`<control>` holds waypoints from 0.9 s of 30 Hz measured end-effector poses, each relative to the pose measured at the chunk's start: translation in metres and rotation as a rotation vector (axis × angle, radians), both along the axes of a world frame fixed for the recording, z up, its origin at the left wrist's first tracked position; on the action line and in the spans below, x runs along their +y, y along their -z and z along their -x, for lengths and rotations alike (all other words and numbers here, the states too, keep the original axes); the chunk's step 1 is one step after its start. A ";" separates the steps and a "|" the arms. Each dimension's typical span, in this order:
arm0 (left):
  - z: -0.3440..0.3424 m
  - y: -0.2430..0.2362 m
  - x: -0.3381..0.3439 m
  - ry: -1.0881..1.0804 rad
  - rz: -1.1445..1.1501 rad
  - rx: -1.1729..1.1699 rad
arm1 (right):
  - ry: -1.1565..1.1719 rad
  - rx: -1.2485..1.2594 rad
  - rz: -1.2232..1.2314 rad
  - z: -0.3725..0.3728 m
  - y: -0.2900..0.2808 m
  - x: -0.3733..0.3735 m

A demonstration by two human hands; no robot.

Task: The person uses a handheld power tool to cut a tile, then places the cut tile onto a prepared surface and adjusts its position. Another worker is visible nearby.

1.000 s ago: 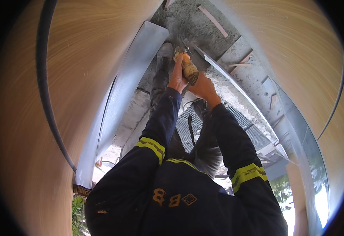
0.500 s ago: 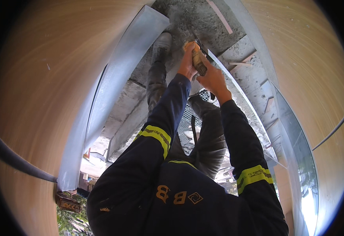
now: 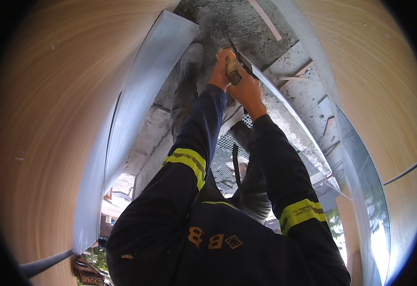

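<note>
Both my hands are closed around a worn yellow-orange power tool [image 3: 233, 70], which looks like an angle grinder. My left hand [image 3: 219, 71] wraps its far-left side, and my right hand [image 3: 249, 93] grips the near end of its body. A thin dark disc or guard [image 3: 233, 46] shows edge-on beyond the tool. It stands near the far end of a long pale-edged panel [image 3: 292, 110] that runs down to the right. Grey dust or smoke hangs beside the tool. My fingers partly hide its body, and the contact point cannot be made out.
A pale metal-like beam [image 3: 144, 81] slopes along the left. My boot [image 3: 192, 53] stands beside it on rough concrete. Thin wood strips [image 3: 265, 20] and loose pieces lie at the far right. A dark perforated mat [image 3: 226, 142] lies between my legs; a glass pane [image 3: 361, 164] stands right.
The tool and both my hands have shifted slightly left in view. The beam, my boot and my legs have shifted left too. My grip stays the same.
</note>
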State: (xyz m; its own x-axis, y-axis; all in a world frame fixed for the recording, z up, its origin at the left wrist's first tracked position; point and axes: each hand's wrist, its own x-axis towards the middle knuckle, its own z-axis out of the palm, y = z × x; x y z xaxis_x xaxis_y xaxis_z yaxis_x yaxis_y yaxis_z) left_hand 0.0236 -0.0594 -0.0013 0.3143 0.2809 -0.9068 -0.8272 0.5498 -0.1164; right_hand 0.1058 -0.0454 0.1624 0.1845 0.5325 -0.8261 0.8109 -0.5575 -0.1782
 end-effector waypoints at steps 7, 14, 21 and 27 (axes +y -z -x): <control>0.002 0.022 -0.032 0.167 -0.559 0.405 | -0.008 -0.024 -0.007 0.009 0.028 -0.004; 0.005 0.010 0.000 0.000 -0.021 0.018 | 0.013 0.003 -0.065 0.004 0.027 -0.011; 0.004 0.020 -0.005 -0.095 -0.095 0.025 | -0.011 0.011 -0.048 0.005 0.023 -0.007; 0.005 0.037 -0.012 -0.076 -0.177 0.056 | -0.017 -0.016 0.006 0.008 0.036 -0.002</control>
